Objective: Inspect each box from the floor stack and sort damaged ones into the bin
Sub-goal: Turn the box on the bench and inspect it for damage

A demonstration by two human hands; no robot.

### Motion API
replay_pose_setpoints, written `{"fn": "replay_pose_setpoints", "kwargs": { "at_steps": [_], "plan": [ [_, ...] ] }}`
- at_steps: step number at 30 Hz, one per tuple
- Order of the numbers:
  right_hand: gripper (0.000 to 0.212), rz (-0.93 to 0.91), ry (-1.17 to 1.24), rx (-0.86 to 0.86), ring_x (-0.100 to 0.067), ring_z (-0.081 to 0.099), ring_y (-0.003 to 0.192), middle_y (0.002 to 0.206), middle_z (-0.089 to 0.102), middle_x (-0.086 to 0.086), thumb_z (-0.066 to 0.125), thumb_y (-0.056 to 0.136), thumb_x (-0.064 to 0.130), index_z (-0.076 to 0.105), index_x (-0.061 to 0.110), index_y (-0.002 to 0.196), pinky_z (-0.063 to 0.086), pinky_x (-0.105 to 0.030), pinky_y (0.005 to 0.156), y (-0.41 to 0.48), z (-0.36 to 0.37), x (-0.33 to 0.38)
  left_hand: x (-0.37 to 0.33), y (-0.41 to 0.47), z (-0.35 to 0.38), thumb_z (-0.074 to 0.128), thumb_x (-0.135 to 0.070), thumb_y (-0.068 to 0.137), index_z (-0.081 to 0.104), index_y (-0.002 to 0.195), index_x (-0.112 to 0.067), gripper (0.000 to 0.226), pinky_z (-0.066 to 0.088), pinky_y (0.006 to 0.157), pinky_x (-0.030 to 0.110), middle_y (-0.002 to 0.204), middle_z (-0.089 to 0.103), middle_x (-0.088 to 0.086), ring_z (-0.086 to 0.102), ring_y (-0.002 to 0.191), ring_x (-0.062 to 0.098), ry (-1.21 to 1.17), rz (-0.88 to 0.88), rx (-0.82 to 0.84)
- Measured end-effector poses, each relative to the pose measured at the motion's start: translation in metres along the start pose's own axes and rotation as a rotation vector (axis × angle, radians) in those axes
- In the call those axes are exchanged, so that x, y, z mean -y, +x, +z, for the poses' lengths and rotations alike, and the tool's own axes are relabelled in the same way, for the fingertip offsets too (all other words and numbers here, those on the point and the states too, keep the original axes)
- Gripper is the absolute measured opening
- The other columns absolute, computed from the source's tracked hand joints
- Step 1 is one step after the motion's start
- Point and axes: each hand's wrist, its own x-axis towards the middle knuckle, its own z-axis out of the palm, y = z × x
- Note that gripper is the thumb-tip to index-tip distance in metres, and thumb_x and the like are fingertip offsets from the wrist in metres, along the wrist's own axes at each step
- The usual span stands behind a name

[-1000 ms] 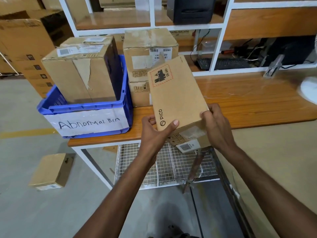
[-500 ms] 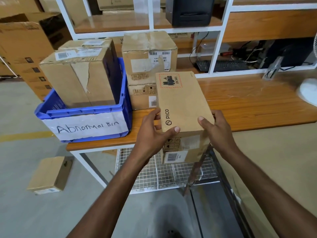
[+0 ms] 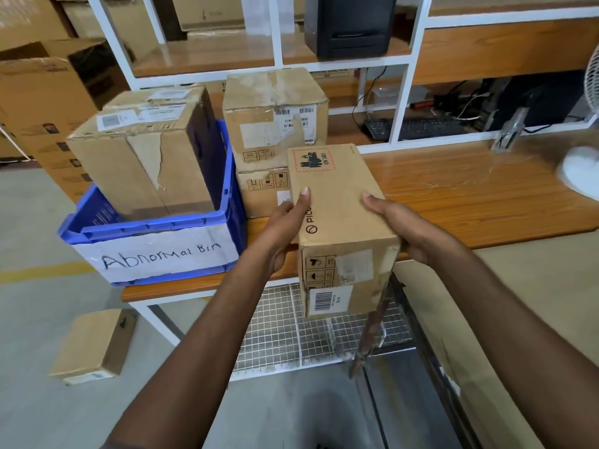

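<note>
Near wooden table (image 3: 470,196), oblong matte cardboard box (image 3: 337,202)

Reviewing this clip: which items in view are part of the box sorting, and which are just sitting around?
In the job: PICO box, held by left hand and right hand; blue Abnormal Bin; torn box in it; floor box; stacked boxes on the bench.
Lying about: keyboard; black machine; white fan.
</note>
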Motion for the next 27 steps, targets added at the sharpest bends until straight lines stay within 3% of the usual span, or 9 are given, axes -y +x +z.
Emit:
{"fn": "replay_pose_setpoints", "kwargs": {
  "at_steps": [4,7,11,14,16,19,22,25,27],
  "plan": [
    [0.042,-0.145,-0.010,-0.090,-0.013,0.073,0.103,0.114,0.077,0.009,0.073,0.096,0.040,0.062,0.026,0.135,0.055,-0.031,0.077,-0.002,0.003,0.004,-0.007,-0.008,0.007,0.064,-0.043,0.102,0.056,0.124,-0.029,0.027,0.059,0.078,0.018,0.120,0.071,-0.008,0.073,0.098,0.001,0.016,0.156,0.020],
    [0.053,-0.228,0.028,-0.120,-0.011,0.068,0.109,0.122,0.070,0.011,0.078,0.093,0.032,0.051,0.028,0.139,0.052,-0.034,0.082,-0.014,0.000,0.001,0.001,-0.020,0.002,0.071,-0.034,0.099,0.044,0.142,-0.021,0.052,0.057,0.083,0.015,0.132,0.062,-0.010,0.066,0.114,-0.003,0.027,0.297,0.006],
    [0.064,-0.269,-0.009,-0.104,-0.008,0.063,0.107,0.121,0.063,0.010,0.080,0.090,0.025,0.039,0.025,0.139,0.051,-0.029,0.078,-0.025,0.002,-0.008,0.011,-0.033,-0.001,0.075,-0.018,0.096,0.032,0.148,-0.016,0.068,0.051,0.081,0.006,0.133,0.051,-0.019,0.056,0.105,-0.026,0.094,0.394,-0.015],
    [0.065,-0.285,-0.025,-0.101,-0.007,0.063,0.107,0.121,0.062,0.008,0.080,0.091,0.022,0.037,0.021,0.139,0.051,-0.025,0.079,-0.026,0.007,-0.015,0.018,-0.037,-0.003,0.077,-0.011,0.094,0.031,0.148,-0.017,0.071,0.052,0.082,0.007,0.132,0.051,-0.021,0.057,0.105,-0.026,0.104,0.412,-0.026],
    [0.065,-0.276,-0.037,-0.090,-0.008,0.064,0.108,0.122,0.063,0.007,0.081,0.090,0.021,0.037,0.022,0.138,0.052,-0.027,0.082,-0.025,0.010,-0.021,0.023,-0.039,-0.006,0.078,-0.014,0.093,0.030,0.149,-0.019,0.074,0.057,0.082,0.015,0.135,0.052,-0.021,0.059,0.110,-0.020,0.116,0.405,-0.016],
    [0.072,-0.269,-0.083,-0.088,-0.009,0.063,0.114,0.124,0.063,0.005,0.086,0.085,0.021,0.037,0.024,0.138,0.055,-0.035,0.093,-0.021,0.015,-0.032,0.034,-0.043,-0.010,0.080,-0.018,0.093,0.028,0.150,-0.021,0.077,0.062,0.069,0.025,0.135,0.055,-0.018,0.064,0.106,-0.015,0.146,0.382,-0.014],
    [0.076,-0.300,-0.128,-0.089,-0.006,0.062,0.113,0.124,0.062,0.010,0.088,0.083,0.023,0.036,0.026,0.138,0.054,-0.033,0.092,-0.019,0.019,-0.036,0.040,-0.045,-0.013,0.080,-0.018,0.092,0.027,0.150,-0.021,0.079,0.065,0.070,0.033,0.129,0.055,-0.022,0.065,0.103,-0.015,0.140,0.376,-0.027],
    [0.078,-0.335,-0.149,-0.086,-0.005,0.062,0.114,0.125,0.062,0.011,0.090,0.082,0.024,0.035,0.027,0.138,0.054,-0.030,0.090,-0.019,0.018,-0.037,0.043,-0.047,-0.015,0.081,-0.015,0.091,0.026,0.150,-0.022,0.080,0.061,0.069,0.024,0.129,0.054,-0.025,0.063,0.106,-0.017,0.125,0.382,-0.009],
    [0.081,-0.375,-0.159,-0.090,-0.005,0.063,0.116,0.128,0.062,0.011,0.091,0.079,0.027,0.036,0.029,0.138,0.055,-0.031,0.092,-0.020,0.018,-0.039,0.046,-0.047,-0.017,0.083,-0.017,0.089,0.027,0.149,-0.024,0.083,0.061,0.076,0.025,0.133,0.055,-0.024,0.062,0.115,-0.011,0.131,0.408,-0.016]
  ]
}}
